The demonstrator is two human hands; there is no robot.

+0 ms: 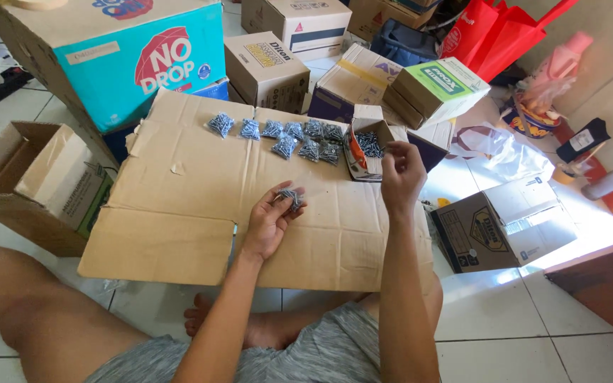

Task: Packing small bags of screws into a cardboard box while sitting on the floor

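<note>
My left hand (271, 220) holds a small clear bag of grey screws (291, 198) over a flattened brown cardboard sheet (179, 213). My right hand (401, 174) hovers just right of a small open box of loose screws (367, 145), fingers pinched together; whether it holds any screws I cannot tell. Several filled small bags of screws (285, 135) lie in a row along the far part of the cardboard, left of the open box.
A large blue and white carton (129, 57) stands far left, an open brown box (30, 184) at left. Small cartons (267, 67) and a green-topped box (438, 89) sit behind. Another carton (505, 223) lies right. My bare legs (51, 312) are on the tiled floor.
</note>
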